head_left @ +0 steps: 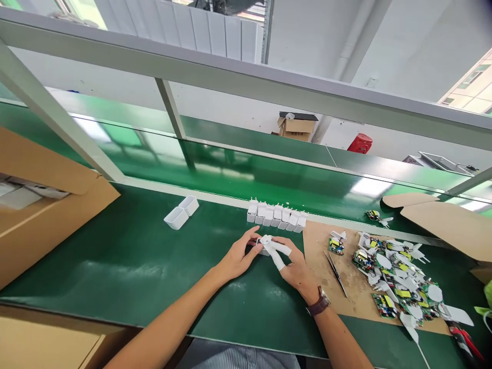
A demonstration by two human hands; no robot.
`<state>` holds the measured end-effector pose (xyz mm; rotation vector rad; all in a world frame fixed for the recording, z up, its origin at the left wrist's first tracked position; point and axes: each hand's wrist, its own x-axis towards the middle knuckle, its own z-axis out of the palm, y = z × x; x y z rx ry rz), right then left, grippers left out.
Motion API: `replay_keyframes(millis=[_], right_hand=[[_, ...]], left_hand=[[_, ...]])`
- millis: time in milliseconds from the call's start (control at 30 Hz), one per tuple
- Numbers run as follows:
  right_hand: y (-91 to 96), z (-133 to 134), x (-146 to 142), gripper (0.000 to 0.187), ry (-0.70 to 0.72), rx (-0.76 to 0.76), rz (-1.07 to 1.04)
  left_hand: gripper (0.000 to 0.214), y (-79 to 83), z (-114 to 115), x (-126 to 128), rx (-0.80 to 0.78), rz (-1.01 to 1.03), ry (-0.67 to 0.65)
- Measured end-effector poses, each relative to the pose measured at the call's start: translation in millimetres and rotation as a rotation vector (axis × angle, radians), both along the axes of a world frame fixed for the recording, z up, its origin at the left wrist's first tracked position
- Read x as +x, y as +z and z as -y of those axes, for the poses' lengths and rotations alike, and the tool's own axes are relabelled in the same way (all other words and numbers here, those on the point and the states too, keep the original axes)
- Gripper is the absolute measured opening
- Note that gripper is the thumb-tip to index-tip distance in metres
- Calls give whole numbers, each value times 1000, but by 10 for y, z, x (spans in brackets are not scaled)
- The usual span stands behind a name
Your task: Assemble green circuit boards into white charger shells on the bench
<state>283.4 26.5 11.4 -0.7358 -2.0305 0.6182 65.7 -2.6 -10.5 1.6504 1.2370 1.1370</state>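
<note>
Near the middle of the green bench, both my hands close round a white plastic charger housing (263, 249). My left hand (241, 254) grips its left side between thumb and fingers. My right hand (292, 264), with white covers on some fingers and a watch at the wrist, presses on its top and right side. Fingers hide most of the housing and whatever sits inside it. Just beyond my hands stands a row of several white charger housings (274, 216) with small parts sticking up. Two open white cases (182, 211) lie to the left.
Brown cardboard (321, 287) on the right bears tweezers (335, 274), a single circuit board (336, 243) and a heap of circuit boards with white parts (403, 279). Red-handled pliers (464, 338) lie at the right edge. An open cardboard box (49, 225) stands at left.
</note>
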Motion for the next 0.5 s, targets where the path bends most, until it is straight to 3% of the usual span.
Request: replay_keyframes(millis=[100,200,267,367,433,500], right_hand=[[-59,0,14,44,57,-45,58],[-147,-21,21,57,-52,-207,54],[-184,-37,10,42,-128,-276,11],[-156,-41,-19,10,-126,-225,5],[-92,-29,-42,3,-86,-143,9],[-30,-17,-64,16,-34,-79,11]], left_hand=[[53,46,13,13,-25,-85,35],[53,86,18,23,-37,-156,67],[53,102,17,29,-55,-178,75],[53,112,16,31,-69,-191,79],[52,117,19,21,-60,-187,61],[52,125,27,4,-49,-168,10]])
